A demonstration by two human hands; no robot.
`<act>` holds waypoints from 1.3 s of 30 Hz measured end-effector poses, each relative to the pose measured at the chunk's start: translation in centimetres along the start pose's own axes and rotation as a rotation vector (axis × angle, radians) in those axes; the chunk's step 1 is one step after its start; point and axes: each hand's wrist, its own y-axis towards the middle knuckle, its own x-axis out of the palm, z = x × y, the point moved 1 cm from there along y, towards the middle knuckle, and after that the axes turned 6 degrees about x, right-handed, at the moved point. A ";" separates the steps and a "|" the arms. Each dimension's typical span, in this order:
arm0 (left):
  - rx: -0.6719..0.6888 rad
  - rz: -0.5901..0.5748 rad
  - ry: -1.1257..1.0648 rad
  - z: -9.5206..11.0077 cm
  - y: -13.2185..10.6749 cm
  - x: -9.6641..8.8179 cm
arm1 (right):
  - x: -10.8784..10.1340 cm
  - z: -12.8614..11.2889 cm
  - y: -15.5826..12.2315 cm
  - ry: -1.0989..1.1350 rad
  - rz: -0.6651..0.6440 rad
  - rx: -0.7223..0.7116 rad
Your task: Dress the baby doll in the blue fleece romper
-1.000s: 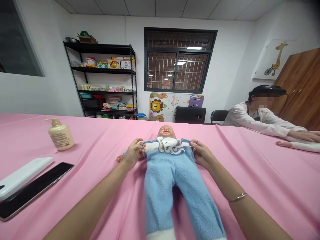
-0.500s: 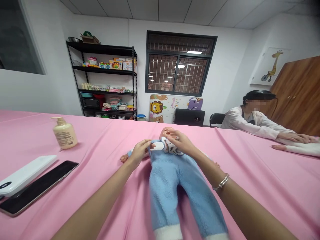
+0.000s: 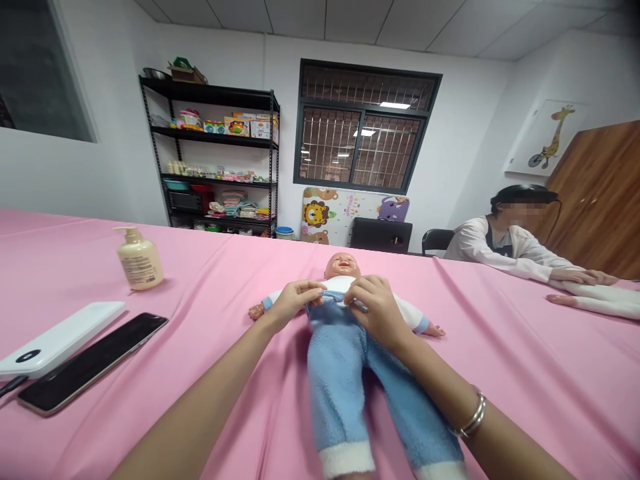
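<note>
A baby doll [image 3: 343, 265] lies on its back, its head away from me, in a white top with blue cuffs and fuzzy blue trousers [image 3: 337, 373] with white hems. At the doll's chest, the fingers of my left hand [image 3: 295, 300] pinch the upper blue-edged border of the blue garment. Across from it my right hand [image 3: 376, 308], with a silver bangle on the wrist, grips the same border with bent fingers. Part of the cloth between the hands is hidden by my fingers.
On the left of the pink-covered table [image 3: 210, 373] stand a pump bottle [image 3: 141, 261], a white power bank [image 3: 60, 341] with a cable and a black phone [image 3: 95, 363]. At right a co-worker [image 3: 493, 240] handles white cloth on another doll. A shelf [image 3: 215, 143] stands behind.
My right hand has come down from near the doll's face to its chest. The printed flap is folded out of sight, and the doll's face and white top now show.
</note>
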 end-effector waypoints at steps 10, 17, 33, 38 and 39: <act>0.033 -0.069 -0.062 0.7 -0.5 0.4 | -0.3 0.0 -0.3 0.348 -0.098 0.227; 0.059 0.031 -0.051 -0.5 0.2 -0.3 | -0.1 1.0 1.4 0.658 -0.337 0.477; 0.216 0.185 0.199 -1.8 1.0 -3.2 | 1.5 1.1 1.7 0.474 -0.406 0.338; 0.397 0.262 0.644 -1.5 0.4 -2.4 | 1.1 0.9 -0.3 0.119 -0.277 0.165; 0.420 0.255 0.748 -1.4 0.2 -2.2 | 1.1 0.8 -0.5 0.083 -0.247 0.134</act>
